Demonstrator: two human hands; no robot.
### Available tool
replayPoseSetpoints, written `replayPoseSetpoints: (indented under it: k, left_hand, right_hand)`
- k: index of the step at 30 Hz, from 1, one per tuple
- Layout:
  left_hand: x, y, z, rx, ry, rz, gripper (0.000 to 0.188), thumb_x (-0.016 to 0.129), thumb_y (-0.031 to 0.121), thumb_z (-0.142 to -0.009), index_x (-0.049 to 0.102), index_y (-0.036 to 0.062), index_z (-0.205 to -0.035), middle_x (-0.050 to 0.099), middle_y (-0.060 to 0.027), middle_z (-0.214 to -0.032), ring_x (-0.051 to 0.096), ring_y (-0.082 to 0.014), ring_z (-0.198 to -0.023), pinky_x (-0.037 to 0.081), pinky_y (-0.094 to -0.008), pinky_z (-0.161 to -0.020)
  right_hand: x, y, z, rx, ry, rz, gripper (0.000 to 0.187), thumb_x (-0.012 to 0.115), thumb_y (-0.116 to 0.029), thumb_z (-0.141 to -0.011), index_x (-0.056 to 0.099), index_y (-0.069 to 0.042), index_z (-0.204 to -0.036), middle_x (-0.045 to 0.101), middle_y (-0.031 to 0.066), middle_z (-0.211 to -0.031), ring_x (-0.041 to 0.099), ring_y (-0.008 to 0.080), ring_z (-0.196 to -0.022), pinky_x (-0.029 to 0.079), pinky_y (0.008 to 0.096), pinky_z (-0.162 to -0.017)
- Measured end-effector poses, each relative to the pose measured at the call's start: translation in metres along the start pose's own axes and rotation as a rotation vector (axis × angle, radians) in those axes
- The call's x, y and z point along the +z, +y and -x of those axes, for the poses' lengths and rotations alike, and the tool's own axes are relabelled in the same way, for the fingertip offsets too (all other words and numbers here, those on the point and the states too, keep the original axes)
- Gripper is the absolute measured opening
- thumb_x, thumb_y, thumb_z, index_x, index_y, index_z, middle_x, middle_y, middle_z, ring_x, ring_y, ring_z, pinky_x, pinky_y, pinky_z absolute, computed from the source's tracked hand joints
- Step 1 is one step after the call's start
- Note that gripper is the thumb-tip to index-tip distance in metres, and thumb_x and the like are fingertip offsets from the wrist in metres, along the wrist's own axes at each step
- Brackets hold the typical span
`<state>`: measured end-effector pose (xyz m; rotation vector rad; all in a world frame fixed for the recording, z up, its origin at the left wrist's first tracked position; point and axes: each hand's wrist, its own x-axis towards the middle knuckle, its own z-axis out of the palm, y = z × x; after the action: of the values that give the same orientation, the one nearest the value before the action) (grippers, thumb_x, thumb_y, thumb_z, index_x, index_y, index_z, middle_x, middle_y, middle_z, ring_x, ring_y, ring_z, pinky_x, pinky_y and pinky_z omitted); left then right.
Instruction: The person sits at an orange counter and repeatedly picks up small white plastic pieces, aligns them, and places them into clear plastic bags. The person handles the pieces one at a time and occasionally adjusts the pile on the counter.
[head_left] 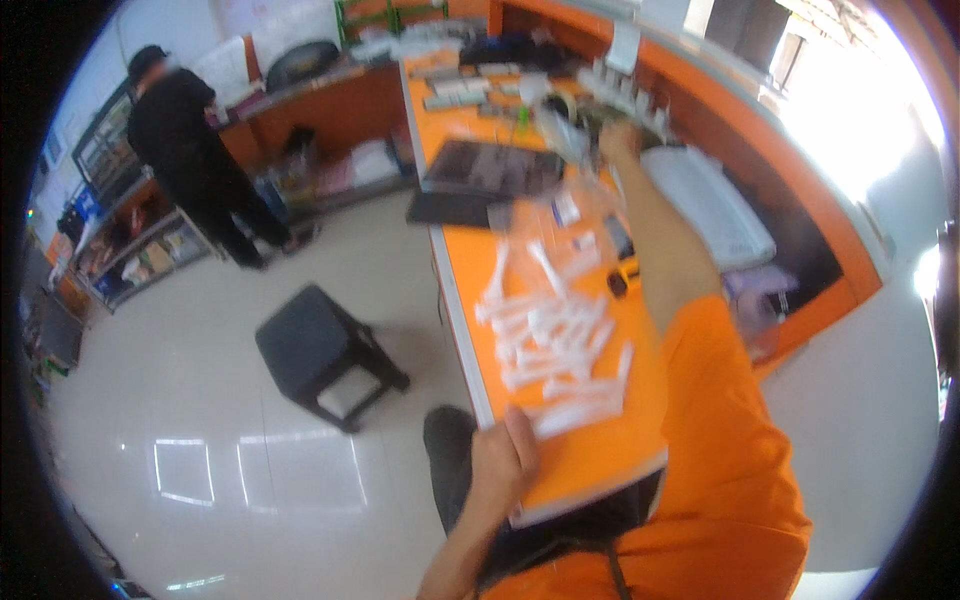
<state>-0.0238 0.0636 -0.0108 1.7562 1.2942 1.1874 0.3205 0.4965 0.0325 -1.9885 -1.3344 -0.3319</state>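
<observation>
My left hand (503,458), fingers curled, rests at the near left edge of the orange table (640,430); what it grips, if anything, is hidden. Just beyond it, many white strips (555,335) lie spread in a loose pile, smeared by motion. My right arm stretches far forward, and my right hand (620,142) is among things at the back right of the table; its fingers are too blurred to read. Near it are a clear plastic piece (568,138) and a tape roll (562,102). A yellow and black tool (622,279) lies below my right forearm.
A dark laptop-like slab (490,168) lies mid-table. White bundled sheets (710,200) sit on the right shelf. A black stool (318,345) stands on the tiled floor at left. Farther off, a person in dark clothes (190,140) stands by a long counter (330,105).
</observation>
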Motion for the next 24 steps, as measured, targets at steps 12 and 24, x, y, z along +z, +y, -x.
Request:
replayPoseSetpoints:
  k: [12, 24]
  left_hand:
    - [0.005, -0.002, -0.008, -0.166, 0.177, 0.33, 0.052, 0.033, 0.034, -0.104, 0.048, 0.0018, -0.066, 0.045, -0.0013, -0.056, 0.042, -0.0109, -0.051, 0.033, -0.0311, -0.048]
    - [-0.008, 0.035, 0.002, -0.193, 0.174, 0.443, 0.055, 0.03, 0.035, -0.103, 0.049, 0.0009, -0.064, 0.047, -0.0065, -0.056, 0.045, -0.0158, -0.054, 0.037, -0.0333, -0.054]
  right_hand:
    - [-0.285, -0.131, 0.214, -0.384, -0.157, -0.702, 0.039, 0.065, -0.034, -0.087, 0.07, 0.004, -0.092, 0.069, 0.0121, -0.082, 0.063, 0.0145, -0.075, 0.049, 0.0305, -0.07]
    - [-0.328, -0.084, 0.413, -0.482, -0.27, -0.893, 0.008, 0.069, -0.008, -0.085, 0.066, -0.001, -0.087, 0.067, 0.0083, -0.085, 0.063, 0.0189, -0.08, 0.048, 0.0295, -0.075]
